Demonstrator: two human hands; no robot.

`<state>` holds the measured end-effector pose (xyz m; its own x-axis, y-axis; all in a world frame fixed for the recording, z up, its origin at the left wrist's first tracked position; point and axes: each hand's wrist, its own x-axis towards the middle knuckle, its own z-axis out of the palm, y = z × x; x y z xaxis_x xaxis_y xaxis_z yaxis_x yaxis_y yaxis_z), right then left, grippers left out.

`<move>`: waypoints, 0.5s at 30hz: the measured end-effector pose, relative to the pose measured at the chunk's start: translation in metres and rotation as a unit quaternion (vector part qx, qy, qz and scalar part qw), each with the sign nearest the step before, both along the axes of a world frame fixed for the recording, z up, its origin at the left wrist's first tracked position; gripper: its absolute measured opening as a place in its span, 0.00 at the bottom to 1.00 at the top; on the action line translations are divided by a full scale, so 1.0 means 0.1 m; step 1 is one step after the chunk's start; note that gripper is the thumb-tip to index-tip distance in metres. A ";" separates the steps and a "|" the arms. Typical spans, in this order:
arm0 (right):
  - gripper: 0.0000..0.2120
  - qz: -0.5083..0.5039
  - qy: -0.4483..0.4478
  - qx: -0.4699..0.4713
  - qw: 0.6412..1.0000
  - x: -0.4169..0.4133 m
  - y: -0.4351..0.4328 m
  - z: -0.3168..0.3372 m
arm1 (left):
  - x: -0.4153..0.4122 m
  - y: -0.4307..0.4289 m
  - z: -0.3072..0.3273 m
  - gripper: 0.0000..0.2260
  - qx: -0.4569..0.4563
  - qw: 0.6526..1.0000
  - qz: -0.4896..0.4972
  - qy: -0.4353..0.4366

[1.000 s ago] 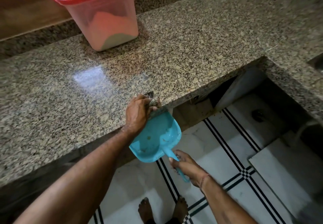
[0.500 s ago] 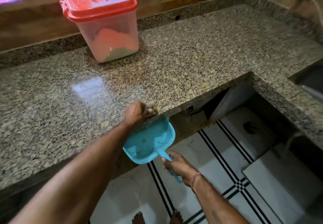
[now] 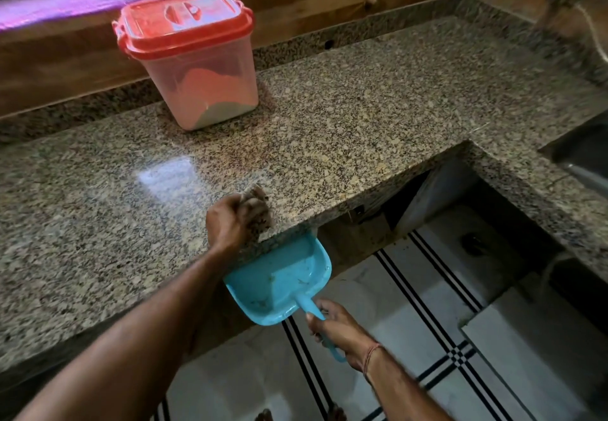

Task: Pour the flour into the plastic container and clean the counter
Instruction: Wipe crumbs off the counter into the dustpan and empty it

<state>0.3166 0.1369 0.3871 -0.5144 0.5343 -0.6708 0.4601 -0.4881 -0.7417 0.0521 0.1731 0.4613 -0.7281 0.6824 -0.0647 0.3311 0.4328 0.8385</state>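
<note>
Fingers (image 3: 255,207) of the left hand (image 3: 230,220) curl around a dark speckled scrubbing pad (image 3: 261,205) at the edge of the polished speckled granite counter (image 3: 329,131). The right hand (image 3: 335,328) wraps closed around the handle of the smooth turquoise plastic dustpan (image 3: 279,281), held just under that edge. The red-lidded translucent plastic container (image 3: 194,58), holding flour, stands at the back. The pad sits farther onto the counter than half a second ago.

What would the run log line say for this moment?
left hand: wiping counter edge | right hand: holds dustpan below | container: lidded

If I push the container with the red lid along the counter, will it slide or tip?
Probably slide: the container stands on polished granite counter and narrows toward its base. The flour fills only the bottom, so it is likely light and bottom-weighted. A high push might tip it.
</note>
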 end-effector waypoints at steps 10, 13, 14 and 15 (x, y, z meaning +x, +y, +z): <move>0.11 0.029 -0.008 -0.005 1.000 0.12 -0.06 -0.15 | 0.10 0.29 -0.39 0.18 -0.082 0.949 -0.275 0.133; 0.11 0.030 -0.010 0.000 1.000 0.14 -0.07 -0.13 | 0.05 0.28 -0.30 0.17 -0.104 0.949 -0.276 0.115; 0.10 0.028 -0.008 0.000 1.000 0.14 -0.06 -0.11 | 0.06 0.26 -0.27 0.17 -0.111 0.951 -0.266 0.111; 0.08 0.024 -0.005 0.000 1.000 0.13 -0.06 -0.09 | 0.07 0.22 -0.25 0.18 -0.113 0.955 -0.252 0.107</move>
